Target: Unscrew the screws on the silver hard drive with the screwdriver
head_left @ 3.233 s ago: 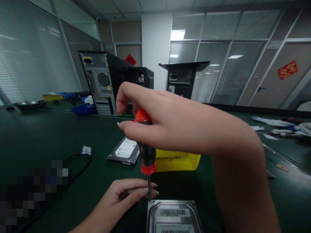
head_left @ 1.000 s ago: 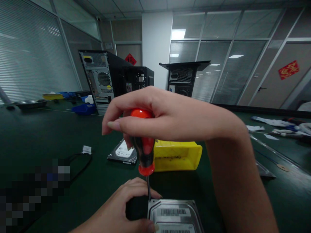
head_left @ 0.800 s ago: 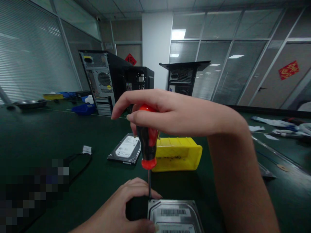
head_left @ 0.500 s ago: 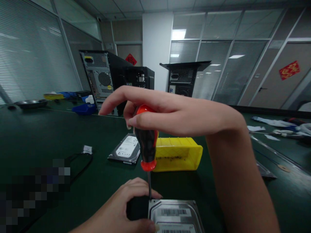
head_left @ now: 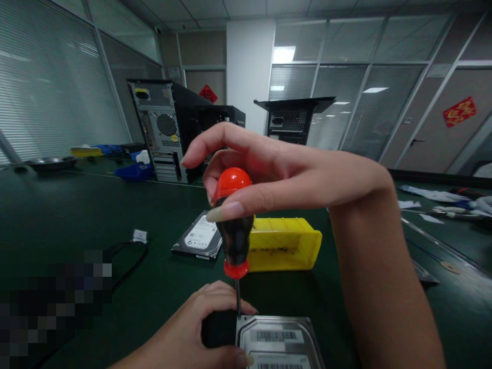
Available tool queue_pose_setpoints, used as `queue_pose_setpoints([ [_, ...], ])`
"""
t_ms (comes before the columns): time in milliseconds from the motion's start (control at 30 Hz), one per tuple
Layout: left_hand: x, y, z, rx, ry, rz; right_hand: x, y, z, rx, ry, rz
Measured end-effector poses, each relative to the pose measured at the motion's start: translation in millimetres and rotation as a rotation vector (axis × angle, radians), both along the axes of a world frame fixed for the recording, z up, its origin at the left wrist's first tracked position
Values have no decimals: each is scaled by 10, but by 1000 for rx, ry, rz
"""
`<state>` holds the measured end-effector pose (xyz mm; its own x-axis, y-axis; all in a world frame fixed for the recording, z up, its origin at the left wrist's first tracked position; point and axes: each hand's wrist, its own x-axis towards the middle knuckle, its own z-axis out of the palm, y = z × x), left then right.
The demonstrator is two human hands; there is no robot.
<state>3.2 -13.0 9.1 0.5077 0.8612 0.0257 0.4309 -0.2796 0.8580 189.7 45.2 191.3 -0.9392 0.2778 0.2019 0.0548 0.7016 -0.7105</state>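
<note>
Upright over the near drive stands a red and black screwdriver, its tip at the drive's far left corner. My right hand is closed round the top of the handle, thumb across the front and index finger raised. At the bottom of the view, my left hand grips the left edge of the silver hard drive, which bears barcode labels. Behind the screwdriver are a yellow bin, lying with its opening toward me, and a second hard drive with a white label.
Computer cases stand at the back left, and another case is behind my right hand. A blue tray and a metal dish are at the far left. A black cable lies left; gloves lie right.
My right hand has shifted on the handle: the fingers are higher and further right, and the thumb now lies lower across it. More of the red top shows. My left hand and the drive look unmoved.
</note>
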Motion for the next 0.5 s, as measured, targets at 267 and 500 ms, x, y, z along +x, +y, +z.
queue_pose_setpoints([
  [267, 46, -14, 73, -29, 47, 6, 22, 135, -20, -69, 80, 302],
  [500, 42, -10, 58, -36, 35, 9, 116, 165, -6, -25, 33, 377],
])
